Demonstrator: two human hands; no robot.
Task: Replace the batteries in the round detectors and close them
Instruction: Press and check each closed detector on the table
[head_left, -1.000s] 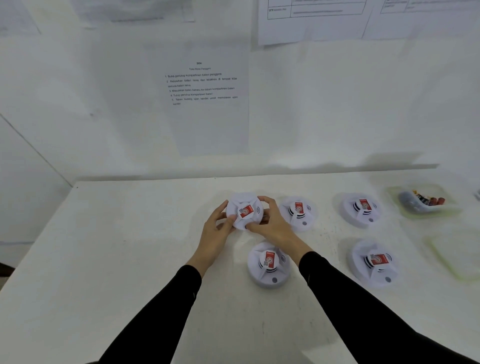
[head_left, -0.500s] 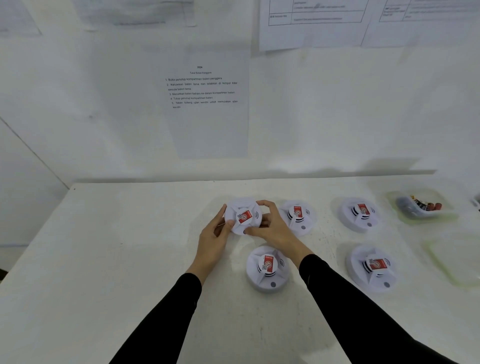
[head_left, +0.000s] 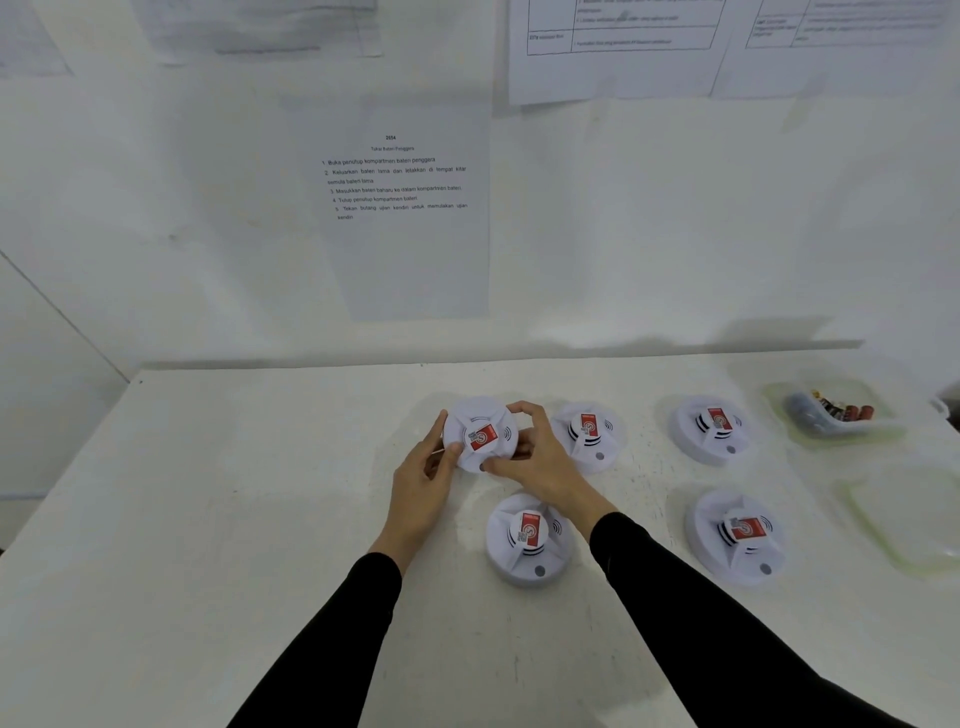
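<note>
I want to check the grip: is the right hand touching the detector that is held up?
Touching. The head view shows the right hand with fingers wrapped over the held detector at its top and lower edge, no gap.

— What sort of place is this?
— A plain workstation, like a training or test room: a bare white surface (head_left: 218, 519) against a white wall.
— What shows it?
— A printed instruction sheet (head_left: 400, 208) with numbered steps is taped up, forms (head_left: 618, 47) hang beside it, and identical round detectors (head_left: 711, 428) sit in rows.
</note>
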